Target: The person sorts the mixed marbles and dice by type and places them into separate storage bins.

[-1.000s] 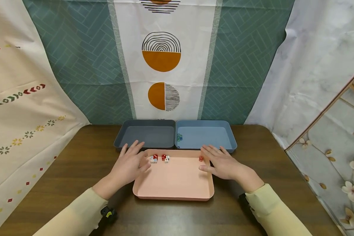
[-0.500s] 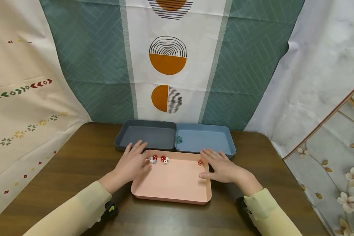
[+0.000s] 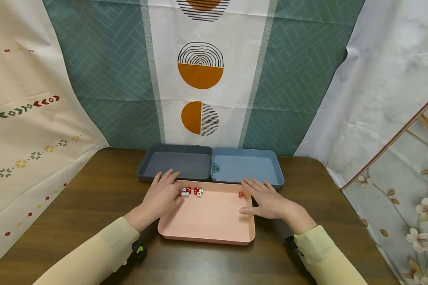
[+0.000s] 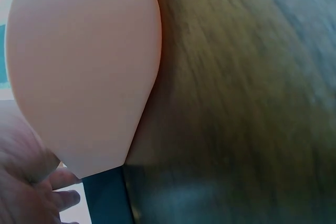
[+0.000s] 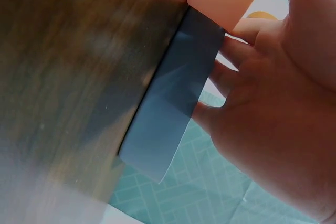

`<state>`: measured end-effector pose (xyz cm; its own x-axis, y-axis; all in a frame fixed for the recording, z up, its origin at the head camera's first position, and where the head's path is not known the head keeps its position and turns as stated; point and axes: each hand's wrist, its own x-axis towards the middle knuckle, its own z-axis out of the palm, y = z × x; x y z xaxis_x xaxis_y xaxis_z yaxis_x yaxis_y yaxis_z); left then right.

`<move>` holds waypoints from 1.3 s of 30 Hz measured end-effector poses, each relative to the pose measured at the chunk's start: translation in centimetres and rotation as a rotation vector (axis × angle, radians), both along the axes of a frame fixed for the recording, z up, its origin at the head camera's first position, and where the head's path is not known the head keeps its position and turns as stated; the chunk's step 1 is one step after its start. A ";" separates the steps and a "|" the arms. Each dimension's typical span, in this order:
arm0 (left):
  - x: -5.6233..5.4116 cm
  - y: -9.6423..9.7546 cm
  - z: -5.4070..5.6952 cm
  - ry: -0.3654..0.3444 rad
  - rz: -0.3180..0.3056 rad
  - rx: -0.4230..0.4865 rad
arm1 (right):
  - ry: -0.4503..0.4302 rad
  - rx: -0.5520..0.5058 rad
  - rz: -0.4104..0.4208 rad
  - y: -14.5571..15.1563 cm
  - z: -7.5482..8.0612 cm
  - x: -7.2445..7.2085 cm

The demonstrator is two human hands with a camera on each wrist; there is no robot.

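A shallow pink tray (image 3: 207, 221) lies on the table between both hands. Toward its far left corner, several white dice (image 3: 184, 194) sit beside red dice (image 3: 196, 190) in two small clusters. My left hand (image 3: 161, 198) hovers at the left rim with fingers spread, its thumb reaching over the tray near the dice. At the right rim, my right hand (image 3: 267, 201) has its fingers extended, thumb over the tray, close to a lone red die (image 3: 240, 195). Both palms are bare. In the left wrist view, the tray's side wall (image 4: 84, 72) fills much of the frame.
Behind the pink tray stand a dark grey tray (image 3: 180, 163) and a blue tray (image 3: 249, 164), side by side. Small green and blue pieces (image 3: 216, 168) lie at the blue tray's left end. Patterned cloth (image 3: 199, 118) hangs behind the wooden table (image 3: 92, 190).
The head view has shifted slightly. My left hand has edged a little to the right over the tray's corner; the right hand stays almost in place.
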<state>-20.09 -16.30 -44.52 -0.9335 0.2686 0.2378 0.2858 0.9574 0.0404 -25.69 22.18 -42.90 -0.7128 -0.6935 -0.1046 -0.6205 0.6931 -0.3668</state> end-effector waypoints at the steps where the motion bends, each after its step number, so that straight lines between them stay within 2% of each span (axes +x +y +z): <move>1: -0.1 0.1 0.0 0.002 0.000 -0.003 | -0.001 -0.002 -0.001 0.0 0.0 0.0; 10: -0.2 0.2 0.1 0.024 0.012 0.001 | -0.011 0.000 0.007 -0.5 0.8 0.0; 19: -0.3 0.3 0.1 0.024 0.004 -0.005 | 0.002 0.020 -0.007 -0.4 0.4 -0.3; 29: 0.3 0.2 1.4 0.063 -0.033 0.025 | -0.005 0.015 -0.014 -0.1 0.5 0.0; 39: -0.3 0.3 2.4 0.095 -0.039 0.084 | -0.011 0.015 -0.016 -0.1 0.7 0.1</move>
<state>-20.43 -16.00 -42.16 -0.8950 0.2797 0.3476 0.3291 0.9399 0.0912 -25.61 22.13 -42.23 -0.7227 -0.6801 -0.1229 -0.6052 0.7087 -0.3627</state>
